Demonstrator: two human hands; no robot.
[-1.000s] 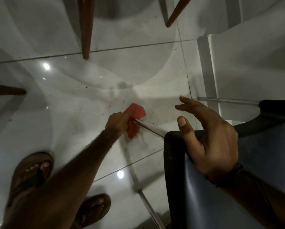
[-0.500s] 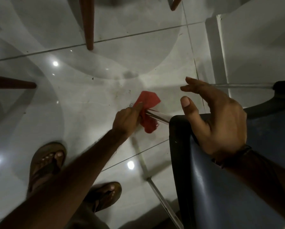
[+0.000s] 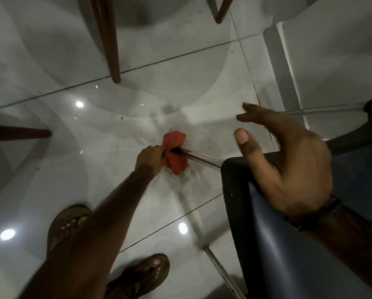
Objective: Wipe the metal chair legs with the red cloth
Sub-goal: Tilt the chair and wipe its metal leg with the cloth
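Note:
My left hand (image 3: 151,157) is shut on the red cloth (image 3: 174,151), which is wrapped around the lower end of a thin metal chair leg (image 3: 204,161) close to the floor. That leg runs up and right into the dark blue chair (image 3: 273,244), tipped toward me. My right hand (image 3: 288,167) rests its palm on the chair's black edge with the fingers spread and lifted. A second metal leg (image 3: 323,110) sticks out to the left from the chair's far side, behind my right hand. A third leg (image 3: 219,266) slants along the floor at the bottom.
Brown wooden furniture legs stand at the top centre (image 3: 109,39), top right (image 3: 223,9) and left edge (image 3: 18,133). A white wall corner (image 3: 288,72) rises at the right. My sandalled feet (image 3: 68,225) stand on the glossy white tile floor (image 3: 94,130).
My left hand has slid the red cloth back down the leg toward the floor, after moving it up half a second ago. My right hand stays on the chair edge.

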